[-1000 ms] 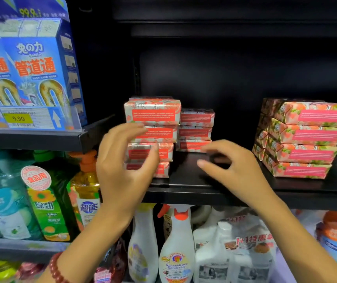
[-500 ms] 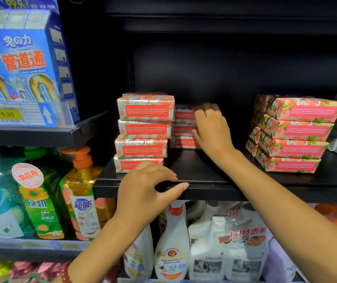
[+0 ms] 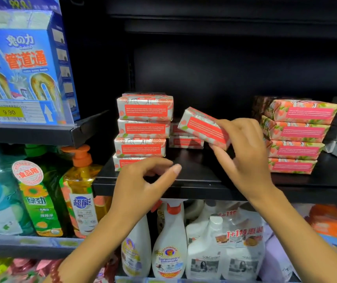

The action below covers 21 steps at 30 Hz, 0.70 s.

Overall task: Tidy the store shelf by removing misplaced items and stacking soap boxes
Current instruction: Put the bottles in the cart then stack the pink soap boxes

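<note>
Black metal shelf (image 3: pixel 194 180), mid-frame: rear stack of red-and-white card soap boxes (image 3: pixel 185 141) is down from three to two. Its top box (image 3: pixel 202 127) is now tilted in right hand (image 3: pixel 245 152), pinched, prob. for restacking. Left hand (image 3: pixel 143 186) loosely curled, empty, below-left.

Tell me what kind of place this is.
A shop, probably a supermarket's cleaning-goods aisle: a yellow 9.90 price tag on a shelf edge, identical soap boxes stacked on a black shelf, and detergent bottles lined up alongside.
</note>
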Each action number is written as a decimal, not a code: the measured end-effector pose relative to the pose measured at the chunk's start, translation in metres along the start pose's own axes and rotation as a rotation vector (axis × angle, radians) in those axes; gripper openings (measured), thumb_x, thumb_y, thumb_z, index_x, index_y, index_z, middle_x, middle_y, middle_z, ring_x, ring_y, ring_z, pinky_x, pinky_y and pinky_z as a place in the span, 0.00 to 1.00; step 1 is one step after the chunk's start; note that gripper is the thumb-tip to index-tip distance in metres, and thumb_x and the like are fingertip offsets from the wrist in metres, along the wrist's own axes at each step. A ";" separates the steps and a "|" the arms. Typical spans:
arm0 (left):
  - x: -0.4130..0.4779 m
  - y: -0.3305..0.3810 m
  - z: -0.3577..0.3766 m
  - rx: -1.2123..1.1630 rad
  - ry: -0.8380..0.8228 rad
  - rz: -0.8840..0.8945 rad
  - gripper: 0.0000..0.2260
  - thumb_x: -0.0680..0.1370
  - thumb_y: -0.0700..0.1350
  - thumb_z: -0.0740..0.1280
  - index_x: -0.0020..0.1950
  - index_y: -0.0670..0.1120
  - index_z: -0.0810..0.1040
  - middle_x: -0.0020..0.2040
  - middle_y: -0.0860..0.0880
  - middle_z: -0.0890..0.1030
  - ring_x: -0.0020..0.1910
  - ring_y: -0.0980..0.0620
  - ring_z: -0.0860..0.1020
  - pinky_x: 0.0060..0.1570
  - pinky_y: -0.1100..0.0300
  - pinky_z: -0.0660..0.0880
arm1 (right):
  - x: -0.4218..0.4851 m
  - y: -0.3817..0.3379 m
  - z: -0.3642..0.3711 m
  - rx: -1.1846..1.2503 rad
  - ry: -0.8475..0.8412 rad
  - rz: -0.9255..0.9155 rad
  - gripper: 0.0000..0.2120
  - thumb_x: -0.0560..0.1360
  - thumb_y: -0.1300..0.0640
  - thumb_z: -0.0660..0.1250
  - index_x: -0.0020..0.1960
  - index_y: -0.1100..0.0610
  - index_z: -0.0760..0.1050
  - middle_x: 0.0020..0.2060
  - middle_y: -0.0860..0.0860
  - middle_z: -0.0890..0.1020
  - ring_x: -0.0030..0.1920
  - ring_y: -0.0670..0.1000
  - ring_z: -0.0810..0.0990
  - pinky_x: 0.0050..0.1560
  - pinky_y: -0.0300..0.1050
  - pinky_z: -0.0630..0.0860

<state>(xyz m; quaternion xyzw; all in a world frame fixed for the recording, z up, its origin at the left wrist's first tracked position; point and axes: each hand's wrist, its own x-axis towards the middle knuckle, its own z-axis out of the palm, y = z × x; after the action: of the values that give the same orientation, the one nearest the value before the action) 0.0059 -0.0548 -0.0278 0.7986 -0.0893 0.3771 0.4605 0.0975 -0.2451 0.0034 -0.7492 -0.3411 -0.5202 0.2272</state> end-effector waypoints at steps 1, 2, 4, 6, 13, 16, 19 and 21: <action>0.002 0.005 -0.001 -0.081 0.010 -0.037 0.09 0.70 0.59 0.68 0.43 0.57 0.83 0.39 0.58 0.84 0.41 0.60 0.82 0.42 0.67 0.76 | -0.004 -0.003 -0.005 0.018 0.056 -0.032 0.17 0.75 0.56 0.66 0.59 0.65 0.73 0.51 0.60 0.77 0.53 0.54 0.72 0.57 0.32 0.62; 0.005 0.010 -0.003 -0.157 0.009 -0.081 0.11 0.70 0.60 0.67 0.44 0.55 0.82 0.38 0.56 0.84 0.39 0.59 0.82 0.40 0.67 0.76 | -0.009 -0.007 -0.010 0.031 0.108 -0.077 0.16 0.75 0.57 0.67 0.58 0.65 0.72 0.51 0.61 0.77 0.53 0.56 0.72 0.59 0.34 0.63; 0.012 0.019 -0.008 -0.336 -0.032 -0.243 0.19 0.67 0.64 0.67 0.45 0.49 0.83 0.36 0.47 0.84 0.33 0.54 0.81 0.35 0.66 0.76 | -0.015 -0.014 -0.017 0.059 0.160 -0.179 0.14 0.75 0.61 0.67 0.58 0.64 0.72 0.51 0.59 0.76 0.53 0.57 0.73 0.61 0.39 0.65; 0.018 0.028 -0.014 -0.528 -0.134 -0.420 0.28 0.63 0.70 0.66 0.44 0.46 0.84 0.36 0.42 0.84 0.31 0.51 0.80 0.30 0.64 0.77 | -0.019 -0.021 -0.020 0.078 0.147 -0.273 0.13 0.75 0.63 0.66 0.58 0.65 0.71 0.51 0.57 0.73 0.53 0.58 0.73 0.63 0.40 0.65; 0.014 0.024 -0.019 -0.623 -0.245 -0.404 0.18 0.62 0.51 0.74 0.47 0.42 0.85 0.48 0.42 0.85 0.50 0.44 0.83 0.49 0.51 0.80 | -0.022 -0.031 -0.019 0.211 -0.036 -0.301 0.13 0.76 0.58 0.66 0.59 0.60 0.71 0.58 0.54 0.72 0.59 0.55 0.72 0.64 0.40 0.64; 0.008 0.024 -0.019 -0.609 -0.227 -0.324 0.17 0.65 0.47 0.74 0.50 0.41 0.83 0.49 0.42 0.84 0.49 0.45 0.83 0.47 0.57 0.80 | -0.018 -0.033 -0.032 0.456 -0.243 0.011 0.33 0.69 0.47 0.71 0.69 0.57 0.66 0.68 0.50 0.67 0.70 0.48 0.65 0.68 0.38 0.62; 0.004 0.025 -0.015 -0.567 -0.177 -0.234 0.15 0.67 0.40 0.73 0.53 0.41 0.81 0.47 0.45 0.85 0.47 0.48 0.84 0.42 0.63 0.78 | -0.010 -0.039 -0.042 0.806 -0.344 0.383 0.36 0.67 0.43 0.73 0.71 0.48 0.63 0.62 0.35 0.73 0.63 0.36 0.71 0.58 0.30 0.70; 0.003 0.027 -0.012 -0.509 -0.150 -0.159 0.17 0.66 0.38 0.73 0.54 0.42 0.80 0.49 0.48 0.85 0.50 0.51 0.83 0.45 0.64 0.78 | -0.007 -0.038 -0.045 0.862 -0.365 0.446 0.31 0.65 0.47 0.73 0.66 0.46 0.68 0.55 0.31 0.77 0.56 0.34 0.76 0.52 0.28 0.72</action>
<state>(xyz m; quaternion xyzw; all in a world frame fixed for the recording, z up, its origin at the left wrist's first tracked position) -0.0117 -0.0603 -0.0044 0.6872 -0.1521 0.2452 0.6667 0.0395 -0.2528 0.0121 -0.7205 -0.3908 -0.1322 0.5574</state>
